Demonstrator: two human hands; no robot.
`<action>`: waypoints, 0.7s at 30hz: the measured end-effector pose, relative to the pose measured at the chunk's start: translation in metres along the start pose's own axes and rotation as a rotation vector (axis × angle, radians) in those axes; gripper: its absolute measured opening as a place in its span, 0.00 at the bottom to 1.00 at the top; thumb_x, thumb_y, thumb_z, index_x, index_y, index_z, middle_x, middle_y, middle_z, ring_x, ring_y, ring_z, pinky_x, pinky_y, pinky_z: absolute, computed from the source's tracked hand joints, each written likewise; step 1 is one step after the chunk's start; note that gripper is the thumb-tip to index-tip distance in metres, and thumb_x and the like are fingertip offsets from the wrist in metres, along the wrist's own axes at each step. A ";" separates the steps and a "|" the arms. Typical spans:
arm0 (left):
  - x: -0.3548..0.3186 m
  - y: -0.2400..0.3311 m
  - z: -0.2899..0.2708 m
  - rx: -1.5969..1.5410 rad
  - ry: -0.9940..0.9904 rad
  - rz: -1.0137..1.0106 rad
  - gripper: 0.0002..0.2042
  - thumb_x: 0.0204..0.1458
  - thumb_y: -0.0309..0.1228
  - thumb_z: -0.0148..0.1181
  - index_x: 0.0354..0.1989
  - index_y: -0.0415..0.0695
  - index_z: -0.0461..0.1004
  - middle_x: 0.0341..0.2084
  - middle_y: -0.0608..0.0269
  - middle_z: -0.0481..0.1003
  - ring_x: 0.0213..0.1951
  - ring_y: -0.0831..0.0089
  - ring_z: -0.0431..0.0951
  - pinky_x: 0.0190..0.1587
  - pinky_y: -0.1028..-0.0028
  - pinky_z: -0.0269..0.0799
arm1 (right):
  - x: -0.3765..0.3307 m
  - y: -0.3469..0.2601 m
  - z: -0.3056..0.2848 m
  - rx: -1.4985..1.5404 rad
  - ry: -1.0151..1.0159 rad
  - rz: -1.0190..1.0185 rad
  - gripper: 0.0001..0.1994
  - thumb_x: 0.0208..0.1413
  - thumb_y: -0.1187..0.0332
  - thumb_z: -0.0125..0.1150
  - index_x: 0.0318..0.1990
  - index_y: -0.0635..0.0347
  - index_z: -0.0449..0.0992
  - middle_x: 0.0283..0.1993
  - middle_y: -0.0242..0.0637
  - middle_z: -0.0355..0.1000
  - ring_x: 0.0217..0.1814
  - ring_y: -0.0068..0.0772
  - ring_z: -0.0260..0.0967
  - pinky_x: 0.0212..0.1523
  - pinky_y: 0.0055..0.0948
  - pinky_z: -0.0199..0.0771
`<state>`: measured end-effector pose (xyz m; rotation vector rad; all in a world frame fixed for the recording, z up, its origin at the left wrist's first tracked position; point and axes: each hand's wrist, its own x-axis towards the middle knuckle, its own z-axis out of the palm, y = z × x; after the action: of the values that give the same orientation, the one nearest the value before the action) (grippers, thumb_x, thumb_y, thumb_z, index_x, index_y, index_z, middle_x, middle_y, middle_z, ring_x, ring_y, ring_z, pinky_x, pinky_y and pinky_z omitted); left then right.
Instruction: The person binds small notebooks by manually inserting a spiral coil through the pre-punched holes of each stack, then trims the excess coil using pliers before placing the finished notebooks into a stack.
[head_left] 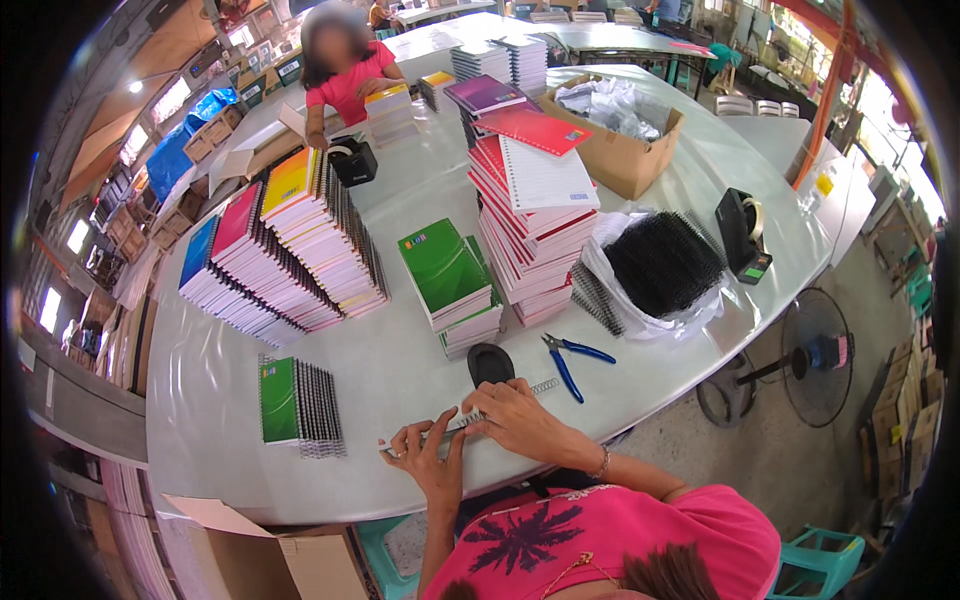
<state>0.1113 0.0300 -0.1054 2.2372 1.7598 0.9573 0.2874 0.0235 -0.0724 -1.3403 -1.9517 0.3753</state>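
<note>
Both hands pinch a thin spiral wire (470,420) at the table's (400,370) near edge. Left hand (432,462) grips its left end, right hand (515,415) its middle, fingers closed

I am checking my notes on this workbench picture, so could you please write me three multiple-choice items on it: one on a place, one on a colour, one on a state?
1. Where do the pliers lie?
A. on the table just beyond the right hand
B. in the cardboard box
C. on the green notebooks

2. What colour are the pliers' handles?
A. red
B. blue
C. yellow

3. What are both hands doing?
A. hanging free above the table
B. pressing a thin wire spiral onto the table
C. holding the tape dispenser

Answers: 1 A, they rest on bare table near the right hand; 2 B, both handles show blue; 3 B, left hand and right hand lie on the spiral.
</note>
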 end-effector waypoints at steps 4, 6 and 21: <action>0.002 0.003 0.003 -0.001 -0.003 0.002 0.18 0.43 0.41 0.71 0.46 0.67 0.81 0.36 0.75 0.69 0.51 0.71 0.64 0.66 0.43 0.34 | 0.000 0.005 0.005 0.015 -0.025 0.022 0.09 0.60 0.62 0.57 0.41 0.57 0.72 0.41 0.34 0.71 0.43 0.40 0.70 0.48 0.40 0.60; 0.001 0.003 -0.002 0.004 -0.022 -0.019 0.18 0.44 0.41 0.70 0.47 0.67 0.81 0.36 0.75 0.69 0.51 0.71 0.64 0.66 0.42 0.34 | 0.003 0.001 0.004 0.061 0.000 0.032 0.09 0.60 0.62 0.57 0.40 0.57 0.72 0.41 0.34 0.71 0.43 0.40 0.70 0.47 0.40 0.60; -0.004 0.003 -0.001 0.032 0.020 0.005 0.20 0.44 0.39 0.68 0.49 0.63 0.80 0.35 0.72 0.69 0.50 0.66 0.65 0.66 0.42 0.37 | 0.005 -0.001 0.007 0.002 0.043 -0.083 0.11 0.60 0.59 0.56 0.40 0.58 0.74 0.39 0.37 0.70 0.39 0.40 0.70 0.45 0.39 0.61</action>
<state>0.1130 0.0255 -0.1047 2.2596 1.7913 0.9621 0.2805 0.0288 -0.0742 -1.2520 -1.9640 0.3061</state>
